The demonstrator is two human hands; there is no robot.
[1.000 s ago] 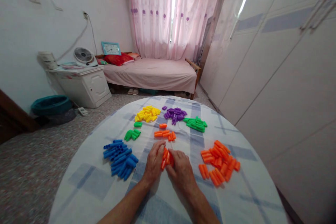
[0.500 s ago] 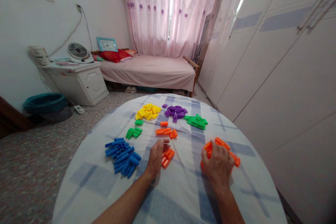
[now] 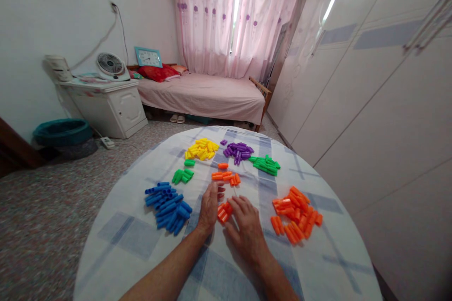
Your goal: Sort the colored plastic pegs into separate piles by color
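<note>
My left hand [image 3: 209, 207] rests on its edge on the cloth, fingers loosely bent and apart, nothing held in it. Just beside its palm lies a small cluster of short orange plastic tubes [image 3: 223, 212]. From the other side my right hand [image 3: 247, 223] reaches to this cluster, thumb and fingers spread at its edge, the fingertips at or touching the tubes. Farther right is a larger pile of orange tubes [image 3: 300, 215]. Beyond my left fingertips lie several more orange tubes [image 3: 226, 176]. A blue tube pile [image 3: 168, 208] lies left of my left hand.
Green pieces [image 3: 182, 176] lie beyond the blue pile. Toward the far edge of the round, cloth-covered table [image 3: 148, 263] are yellow pieces [image 3: 202, 149], purple pieces [image 3: 238, 150] and another green pile [image 3: 266, 165]. A bed [image 3: 212, 91] and a wardrobe [image 3: 381, 127] stand around it.
My right hand has left the large orange pile and moved left to the small orange cluster. My left hand stays beside that cluster. The view has shifted slightly.
</note>
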